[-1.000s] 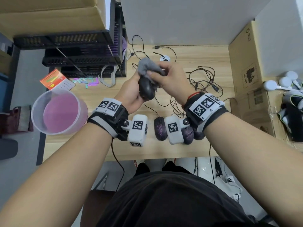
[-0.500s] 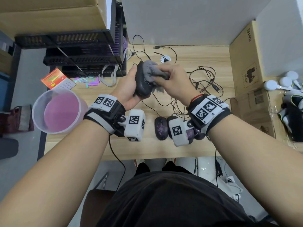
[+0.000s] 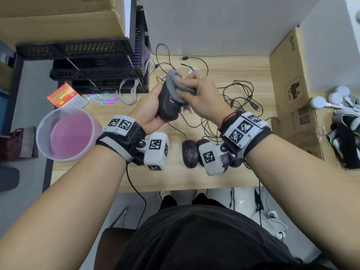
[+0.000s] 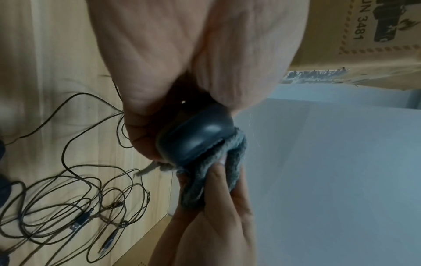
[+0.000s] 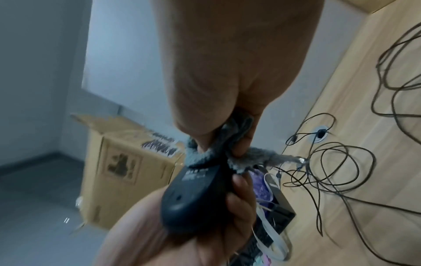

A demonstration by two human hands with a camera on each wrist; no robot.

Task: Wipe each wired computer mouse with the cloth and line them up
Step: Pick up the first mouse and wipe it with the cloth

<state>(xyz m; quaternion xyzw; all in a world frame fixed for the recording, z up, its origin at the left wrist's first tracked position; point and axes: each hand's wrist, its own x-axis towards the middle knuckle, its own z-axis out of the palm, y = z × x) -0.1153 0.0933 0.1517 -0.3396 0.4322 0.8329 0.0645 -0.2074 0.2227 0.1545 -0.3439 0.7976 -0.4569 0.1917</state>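
Hands: mouse (image 3: 168,103) now underside-up, cloth (image 3: 178,83) across it.

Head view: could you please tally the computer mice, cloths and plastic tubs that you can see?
black wired mouse, held in the left hand: 1
speckled mouse in full view on the desk: 1
partly hidden mouse behind the wrist camera: at least 1
grey cloth, in the right hand: 1
clear plastic tub: 1
Total: at least 5

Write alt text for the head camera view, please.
A person's left hand grips a black computer mouse underside up while the right hand rubs it with a grey cloth. Below, more mice sit side by side on a wooden desk among tangled cables.
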